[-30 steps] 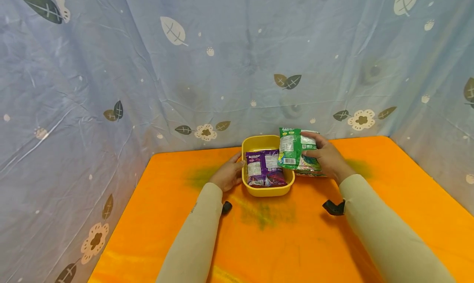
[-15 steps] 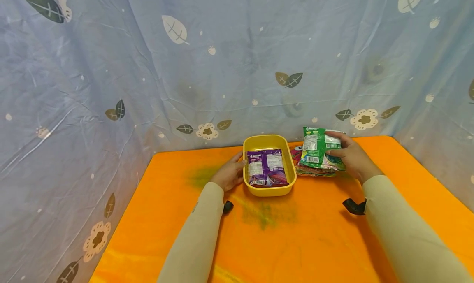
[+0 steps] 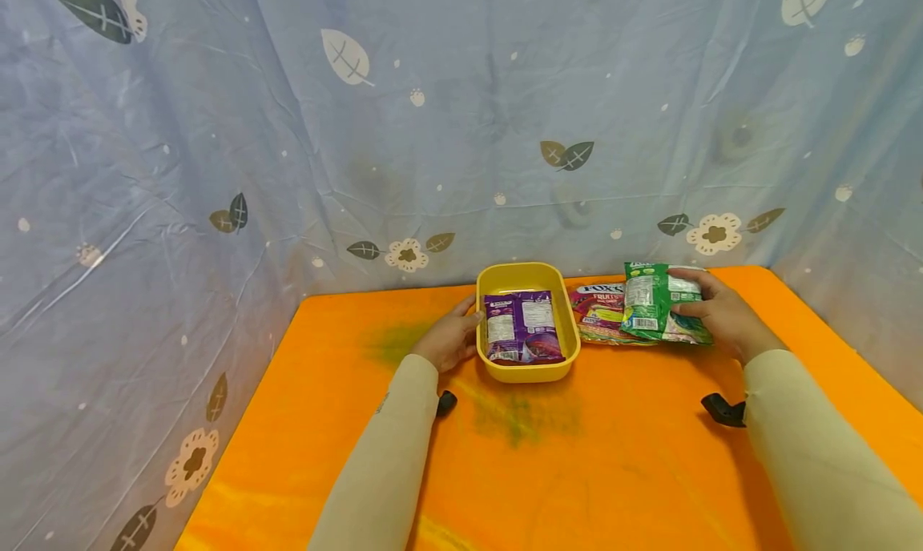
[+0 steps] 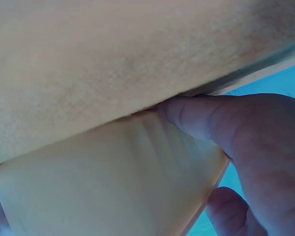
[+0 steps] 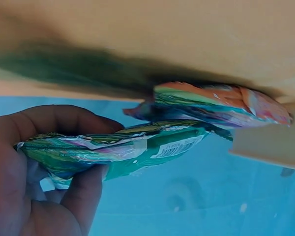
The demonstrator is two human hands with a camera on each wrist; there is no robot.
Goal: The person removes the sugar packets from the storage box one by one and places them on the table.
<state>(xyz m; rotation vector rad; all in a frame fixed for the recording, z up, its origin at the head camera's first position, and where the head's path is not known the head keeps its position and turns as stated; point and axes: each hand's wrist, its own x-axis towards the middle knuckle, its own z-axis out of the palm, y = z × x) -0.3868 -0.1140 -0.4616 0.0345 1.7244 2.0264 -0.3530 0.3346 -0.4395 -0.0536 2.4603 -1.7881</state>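
In the head view, my left hand [image 3: 449, 339] holds the left side of a yellow plastic tub [image 3: 530, 374], its thumb near the rim. The left wrist view shows the thumb [image 4: 201, 118] against the tub's wall [image 4: 88, 182]. A purple candy bag [image 3: 526, 327] lies inside the tub. To the right, my right hand [image 3: 721, 315] pinches a green candy bag [image 3: 645, 299] between thumb and fingers. Part of a red candy bag [image 3: 598, 312] lettered "FRUITS" is hidden behind the green one. From the right wrist, the green bag [image 5: 137, 147] is seen edge-on, close over the red bag [image 5: 211, 103].
An orange cloth covers the table [image 3: 534, 471]. Behind and at both sides hangs a pale blue curtain [image 3: 461, 134] with leaf and flower prints. The red bag lies right beside the tub's right wall, near the table's back edge.
My right hand has carried the green candy bag to the right, from over the tub's right rim to over the red bag, uncovering more of the red one. The left hand stays on the tub.
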